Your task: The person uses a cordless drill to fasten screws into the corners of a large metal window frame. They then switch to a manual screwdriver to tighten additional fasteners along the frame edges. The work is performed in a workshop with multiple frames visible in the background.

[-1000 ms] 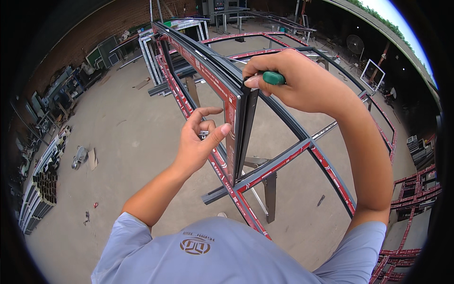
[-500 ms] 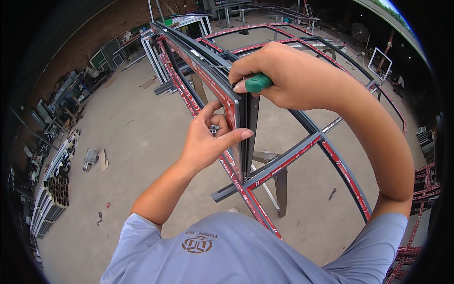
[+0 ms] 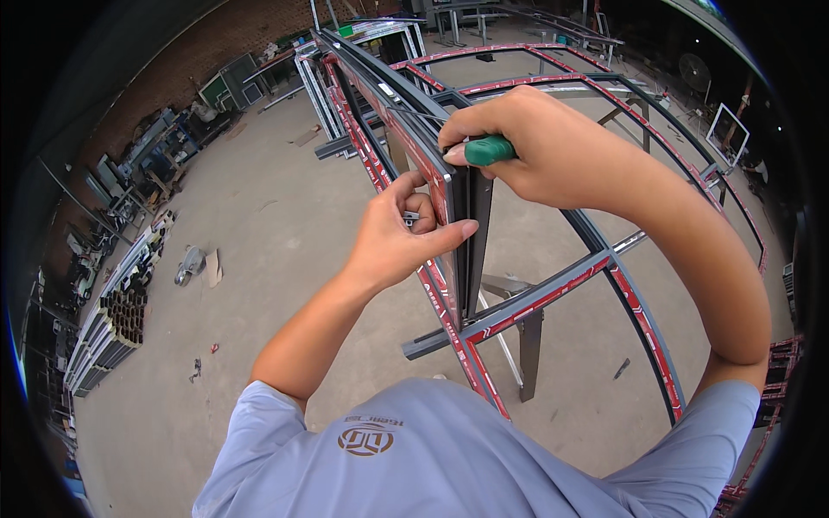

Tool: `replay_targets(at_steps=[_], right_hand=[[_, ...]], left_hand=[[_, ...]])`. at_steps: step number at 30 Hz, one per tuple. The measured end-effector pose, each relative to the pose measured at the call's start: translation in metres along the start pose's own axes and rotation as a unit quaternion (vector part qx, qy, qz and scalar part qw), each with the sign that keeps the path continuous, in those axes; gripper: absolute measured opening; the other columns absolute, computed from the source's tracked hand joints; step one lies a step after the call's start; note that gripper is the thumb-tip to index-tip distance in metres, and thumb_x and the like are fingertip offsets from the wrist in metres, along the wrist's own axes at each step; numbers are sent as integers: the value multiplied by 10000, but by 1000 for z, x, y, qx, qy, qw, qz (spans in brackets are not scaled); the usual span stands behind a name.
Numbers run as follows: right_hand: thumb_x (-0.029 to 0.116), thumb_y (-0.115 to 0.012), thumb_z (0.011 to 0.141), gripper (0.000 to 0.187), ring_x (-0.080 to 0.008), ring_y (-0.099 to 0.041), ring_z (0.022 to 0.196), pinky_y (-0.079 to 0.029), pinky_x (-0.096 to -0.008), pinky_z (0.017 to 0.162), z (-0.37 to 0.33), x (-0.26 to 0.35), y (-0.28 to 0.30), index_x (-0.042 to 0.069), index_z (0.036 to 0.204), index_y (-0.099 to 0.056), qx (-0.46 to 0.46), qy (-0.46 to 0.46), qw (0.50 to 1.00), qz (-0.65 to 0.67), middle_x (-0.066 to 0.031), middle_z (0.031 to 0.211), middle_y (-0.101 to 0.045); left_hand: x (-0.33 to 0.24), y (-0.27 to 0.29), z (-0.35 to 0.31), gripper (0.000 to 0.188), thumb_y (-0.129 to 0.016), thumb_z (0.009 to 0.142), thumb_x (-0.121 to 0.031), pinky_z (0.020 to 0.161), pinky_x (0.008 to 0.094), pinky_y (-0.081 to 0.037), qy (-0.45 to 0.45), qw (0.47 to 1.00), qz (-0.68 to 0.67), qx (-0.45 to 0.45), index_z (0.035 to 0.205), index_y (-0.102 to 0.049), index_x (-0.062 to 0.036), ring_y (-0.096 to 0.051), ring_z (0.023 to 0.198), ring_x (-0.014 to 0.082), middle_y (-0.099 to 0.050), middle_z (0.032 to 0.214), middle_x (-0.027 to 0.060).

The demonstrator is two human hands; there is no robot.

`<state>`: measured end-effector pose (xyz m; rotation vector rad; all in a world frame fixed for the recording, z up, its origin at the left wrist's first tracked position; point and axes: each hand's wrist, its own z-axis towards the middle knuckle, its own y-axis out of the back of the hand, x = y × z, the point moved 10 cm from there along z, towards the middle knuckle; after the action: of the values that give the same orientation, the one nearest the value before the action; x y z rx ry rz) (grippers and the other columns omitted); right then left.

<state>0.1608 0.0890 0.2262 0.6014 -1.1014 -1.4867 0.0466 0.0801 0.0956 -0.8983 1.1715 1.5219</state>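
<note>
A dark window sash with red protective film stands on edge across a larger frame of dark bars. My left hand wraps its near upright edge, thumb on the end face and fingers on the left side. Tucked in those curled fingers is a small silvery metal fitting. Above it, at the top corner of the sash, my right hand is closed round a green-handled screwdriver. A thin metal shaft shows left of the fingers, over the sash's top edge; its tip is hard to make out.
A metal support leg stands beneath the frame. Stacked profiles lie at the left, and pale frames lean at the back. A white rectangular frame stands at the far right. Scraps lie on the concrete floor.
The whole view has shifted, so the sash, frame and hands appear farther right. Both hands keep their holds at the sash's near end, with little visible change in grip.
</note>
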Motion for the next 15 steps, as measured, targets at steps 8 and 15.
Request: replay_targets(at_steps=[8, 15], right_hand=[[358, -654, 1035, 351, -122, -561, 643, -461, -304, 617, 14, -26, 2, 24, 1052, -760, 102, -112, 987, 57, -30, 675, -591], [462, -578, 1064, 442, -110, -581, 655, -460, -296, 605, 53, 0, 56, 51, 972, -711, -142, 63, 988, 10, -16, 704, -586]], left_hand=[[-6, -2, 0, 737, -870, 802, -185, 607, 199, -396, -14, 1000, -5, -2, 1389, -532, 103, -435, 587, 7, -397, 607, -95], [-2, 0, 0, 775, -863, 812, -195, 603, 203, -408, -20, 999, 24, -12, 1422, -504, 122, -437, 579, 11, -416, 602, -84]])
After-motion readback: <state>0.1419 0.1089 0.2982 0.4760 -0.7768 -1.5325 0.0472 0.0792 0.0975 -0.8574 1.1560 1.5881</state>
